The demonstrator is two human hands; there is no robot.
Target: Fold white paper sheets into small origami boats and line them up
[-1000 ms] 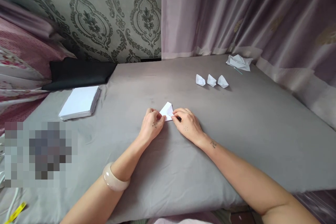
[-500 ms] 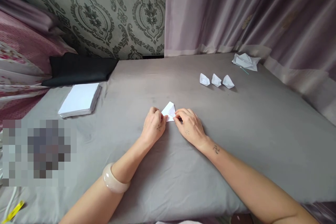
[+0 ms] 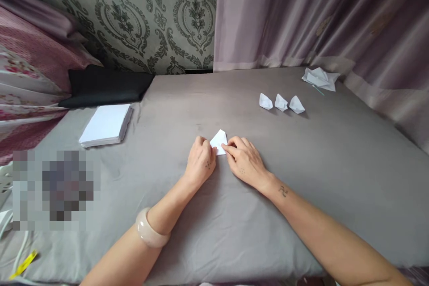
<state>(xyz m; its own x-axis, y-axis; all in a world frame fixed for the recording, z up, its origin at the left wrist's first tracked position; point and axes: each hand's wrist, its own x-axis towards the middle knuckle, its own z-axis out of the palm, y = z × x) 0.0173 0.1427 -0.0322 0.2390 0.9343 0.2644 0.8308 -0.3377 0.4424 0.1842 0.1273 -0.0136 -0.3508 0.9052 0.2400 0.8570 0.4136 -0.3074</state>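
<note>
A small folded piece of white paper (image 3: 220, 138) lies on the grey cloth between my hands, its narrow tip pointing away from me. My left hand (image 3: 201, 158) is closed on its left edge, the thumb resting on the paper's lower part. From the other side my right hand (image 3: 245, 161) pinches the right edge, with a fingertip pressed on the paper's face. Both hands rest on the cloth. The paper's lower corners are partly hidden by my fingers.
Three small folded paper boats (image 3: 281, 103) stand in a row at the back right. Behind them lies a pile of folded paper (image 3: 321, 79). A stack of white paper (image 3: 106, 124) sits at the left, before a black folded cloth (image 3: 110, 87). A yellow strip (image 3: 24, 263) lies front left.
A flap on the paper's right side now lies flat under my right fingers. The whole view has shifted slightly, so things appear further right.
</note>
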